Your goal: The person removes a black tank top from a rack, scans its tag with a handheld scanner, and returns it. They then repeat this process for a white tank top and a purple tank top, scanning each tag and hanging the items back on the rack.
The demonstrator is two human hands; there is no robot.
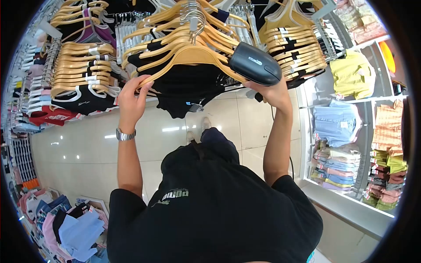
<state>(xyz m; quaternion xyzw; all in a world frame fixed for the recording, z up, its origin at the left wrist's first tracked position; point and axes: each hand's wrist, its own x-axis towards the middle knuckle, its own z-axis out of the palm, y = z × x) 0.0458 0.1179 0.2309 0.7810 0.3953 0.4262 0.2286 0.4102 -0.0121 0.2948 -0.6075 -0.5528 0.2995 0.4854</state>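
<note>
Wooden hangers (193, 53) with black garments (186, 87) hang from a rack in the upper middle. My left hand (131, 98) pinches the left end of the front hanger between thumb and fingers. At the hanger's right end is my right hand (272, 93), its fingers mostly hidden beneath a dark, rounded handheld device (255, 63). The device lies over that hand, and its grip cannot be made out. A small tag (194, 107) shows near the bottom of the front black garment.
More hangers with clothes hang at left (83, 70) and right (300, 52). Shelves on the right hold folded shirts (337, 122). Piled clothes (81, 232) lie at lower left. A dark cable (291, 164) hangs beside my right arm. Tiled floor (79, 144) lies below.
</note>
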